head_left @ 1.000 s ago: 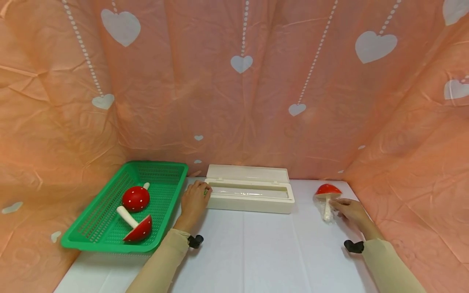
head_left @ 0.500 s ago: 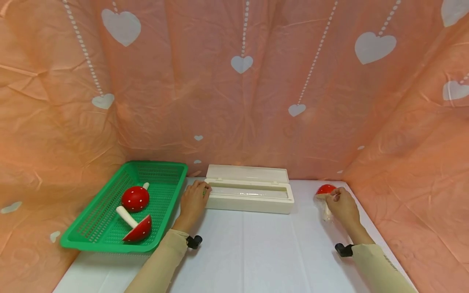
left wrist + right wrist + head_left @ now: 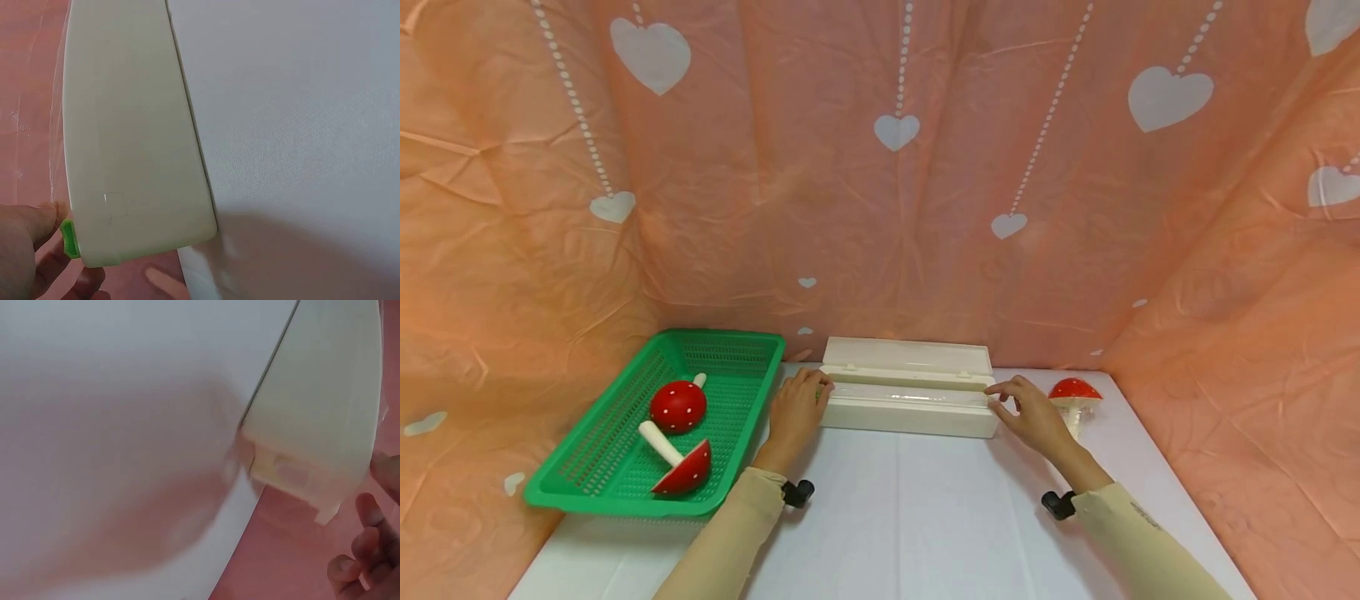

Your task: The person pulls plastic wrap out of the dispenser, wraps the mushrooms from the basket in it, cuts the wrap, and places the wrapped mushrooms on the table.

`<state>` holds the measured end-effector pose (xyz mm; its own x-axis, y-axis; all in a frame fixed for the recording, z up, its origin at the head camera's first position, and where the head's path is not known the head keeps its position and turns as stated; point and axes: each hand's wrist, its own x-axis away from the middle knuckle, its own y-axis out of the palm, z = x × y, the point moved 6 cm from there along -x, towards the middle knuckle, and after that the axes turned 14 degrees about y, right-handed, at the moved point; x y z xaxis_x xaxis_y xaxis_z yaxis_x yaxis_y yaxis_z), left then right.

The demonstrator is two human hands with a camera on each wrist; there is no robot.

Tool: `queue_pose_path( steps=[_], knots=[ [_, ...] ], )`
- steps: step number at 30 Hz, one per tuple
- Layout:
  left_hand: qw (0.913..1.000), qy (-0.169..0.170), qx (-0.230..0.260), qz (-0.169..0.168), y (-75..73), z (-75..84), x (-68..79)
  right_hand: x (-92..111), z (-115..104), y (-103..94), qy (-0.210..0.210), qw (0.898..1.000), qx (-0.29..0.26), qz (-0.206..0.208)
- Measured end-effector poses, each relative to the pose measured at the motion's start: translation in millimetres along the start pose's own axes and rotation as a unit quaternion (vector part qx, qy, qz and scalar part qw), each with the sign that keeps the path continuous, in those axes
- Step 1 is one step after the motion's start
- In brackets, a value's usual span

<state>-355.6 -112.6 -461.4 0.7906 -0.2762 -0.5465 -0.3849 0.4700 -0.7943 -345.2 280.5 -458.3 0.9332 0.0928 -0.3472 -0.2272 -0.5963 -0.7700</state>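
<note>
A cream cling film dispenser (image 3: pixel 910 417) lies on the table with its lid (image 3: pixel 907 356) tipped back; clear cling film (image 3: pixel 910 394) stretches along its top. My left hand (image 3: pixel 793 414) is at the dispenser's left end. In the left wrist view its thumb and a finger pinch the cling film (image 3: pixel 57 150) beside a green slider (image 3: pixel 70 239). My right hand (image 3: pixel 1033 419) is at the right end, thumb and forefinger apart; its thumb (image 3: pixel 386 472) touches the edge in the right wrist view. A red-capped toy mushroom (image 3: pixel 1075 390), its stem in clear film, lies right of that hand.
At left stands a green basket (image 3: pixel 751 450) holding two red toy mushrooms with white dots, one cap up (image 3: pixel 677 407), one on its side (image 3: pixel 687 469). A pink cloth with hearts (image 3: pixel 895 250) hangs behind and at both sides of the white table (image 3: pixel 910 517).
My right hand has left the film-covered mushroom and moved left to the dispenser's right end. The left hand has stayed at the left end.
</note>
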Motion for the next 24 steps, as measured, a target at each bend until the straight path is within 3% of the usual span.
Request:
queue_pose_path(
  steps=[8, 17, 24],
  knots=[
    [1.0, 0.005, 0.001, 0.001, -1.3, 0.9, -1.5, -8, -13, 8.2, -0.018, 0.999, 0.01, -0.028],
    [0.9999, 0.01, 0.007, 0.005, -4.5, 2.3, -5.0, -14, -18, 11.2, -0.02, 0.999, 0.033, -0.025],
    [0.9997, 0.005, 0.019, -0.014, -6.1, 4.8, -8.3, -16, -15, 14.2, 0.0, 0.999, -0.026, -0.032]
  ],
)
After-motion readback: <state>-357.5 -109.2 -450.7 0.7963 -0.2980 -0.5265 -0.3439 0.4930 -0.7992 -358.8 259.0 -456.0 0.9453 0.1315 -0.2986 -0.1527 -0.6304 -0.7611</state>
